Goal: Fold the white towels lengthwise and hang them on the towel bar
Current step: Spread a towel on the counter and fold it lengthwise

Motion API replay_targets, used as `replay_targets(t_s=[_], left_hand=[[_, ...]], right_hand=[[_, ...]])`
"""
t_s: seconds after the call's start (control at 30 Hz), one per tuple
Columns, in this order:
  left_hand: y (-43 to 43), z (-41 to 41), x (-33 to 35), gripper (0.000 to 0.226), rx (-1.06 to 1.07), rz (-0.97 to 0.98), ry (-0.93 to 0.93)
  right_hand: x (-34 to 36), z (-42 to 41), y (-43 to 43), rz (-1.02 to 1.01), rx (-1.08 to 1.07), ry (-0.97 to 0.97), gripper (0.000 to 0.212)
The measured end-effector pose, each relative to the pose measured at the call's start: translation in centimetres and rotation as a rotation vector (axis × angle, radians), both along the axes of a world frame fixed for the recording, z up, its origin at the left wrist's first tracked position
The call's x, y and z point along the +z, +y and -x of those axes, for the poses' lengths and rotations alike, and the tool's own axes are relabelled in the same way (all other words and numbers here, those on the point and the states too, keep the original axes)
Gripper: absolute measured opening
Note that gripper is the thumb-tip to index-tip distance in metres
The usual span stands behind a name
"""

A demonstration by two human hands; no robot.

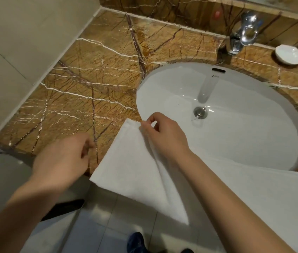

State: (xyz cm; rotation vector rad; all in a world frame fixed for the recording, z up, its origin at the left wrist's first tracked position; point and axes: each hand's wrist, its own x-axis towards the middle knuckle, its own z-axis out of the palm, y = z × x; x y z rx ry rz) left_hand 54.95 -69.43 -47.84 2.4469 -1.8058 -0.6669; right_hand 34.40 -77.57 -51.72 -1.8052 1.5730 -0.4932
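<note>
Presently: right hand pinches white towel near far corner; left hand loosely curled, empty; sink logo illegible.

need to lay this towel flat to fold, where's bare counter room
Bare: the brown marble counter between the tiled wall and the white oval sink. Crowded: the front edge, where the left hand hovers and the right hand pinches the white towel; back right, chrome tap and small white dish.
</note>
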Motion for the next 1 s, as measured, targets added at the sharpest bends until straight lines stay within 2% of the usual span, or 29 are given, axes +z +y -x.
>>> replay_targets(t_s=[0.03, 0.07, 0.13, 0.23, 0.33, 0.4, 0.47, 0.53, 0.67, 0.73, 0.8, 0.83, 0.9, 0.97, 1.0], left_hand=[[0.3, 0.9, 0.5, 0.026, -0.022, 0.166, -0.108], [0.6, 2.2, 1.0, 0.028, -0.059, 0.307, -0.106], [0.7, 5.1, 0.9, 0.028, -0.218, 0.445, 0.049], [-1.0, 7.6, -1.9, 0.03, -0.429, 0.382, 0.201], [-4.2, 8.5, -3.3, 0.023, -0.457, 0.345, 0.283], [-6.3, 8.7, -3.3, 0.035, -0.489, 0.285, 0.272], [-7.6, 8.6, -3.2, 0.042, -0.549, 0.22, 0.23], [-8.3, 8.2, -3.5, 0.042, -0.599, 0.229, 0.226], [-8.5, 8.2, -4.2, 0.023, -0.51, 0.32, 0.215], [-8.4, 8.7, -4.4, 0.016, -0.497, 0.389, 0.124], [-8.4, 9.2, -4.6, 0.014, -0.485, 0.438, 0.029], [-8.5, 9.4, -4.7, 0.016, -0.483, 0.453, 0.007], [-8.6, 9.2, -5.0, 0.02, -0.488, 0.464, -0.003], [-8.5, 8.6, -5.4, 0.024, -0.54, 0.473, -0.036], [-8.4, 8.2, -5.6, 0.027, -0.575, 0.476, -0.057]], right_hand=[[0.3, 0.9, -0.3, -0.057, 0.0, -0.064, 0.024], [0.5, 2.1, -0.7, -0.123, 0.019, -0.129, 0.026], [0.7, 5.1, -1.3, -0.276, 0.091, -0.224, 0.026], [0.5, 9.5, -1.7, -0.454, 0.189, -0.116, 0.019], [0.7, 12.2, -1.2, -0.519, 0.259, 0.017, 0.021], [0.9, 13.1, -0.6, -0.559, 0.268, -0.016, 0.027], [0.8, 13.9, -0.2, -0.538, 0.265, -0.027, 0.031], [0.5, 14.5, 0.3, -0.437, 0.252, -0.014, 0.026], [-0.1, 15.1, 1.9, -0.115, 0.081, 0.033, 0.017], [-0.5, 15.2, 2.8, 0.009, -0.028, 0.174, 0.018], [-1.2, 15.3, 3.2, -0.015, -0.065, 0.33, 0.031], [-1.6, 15.5, 3.2, -0.06, -0.074, 0.344, 0.037], [-1.9, 16.4, 3.0, -0.118, -0.102, 0.24, 0.04], [-1.5, 17.5, 2.8, -0.091, -0.104, 0.123, 0.034], [-1.2, 17.9, 2.8, -0.062, -0.103, 0.126, 0.029]])
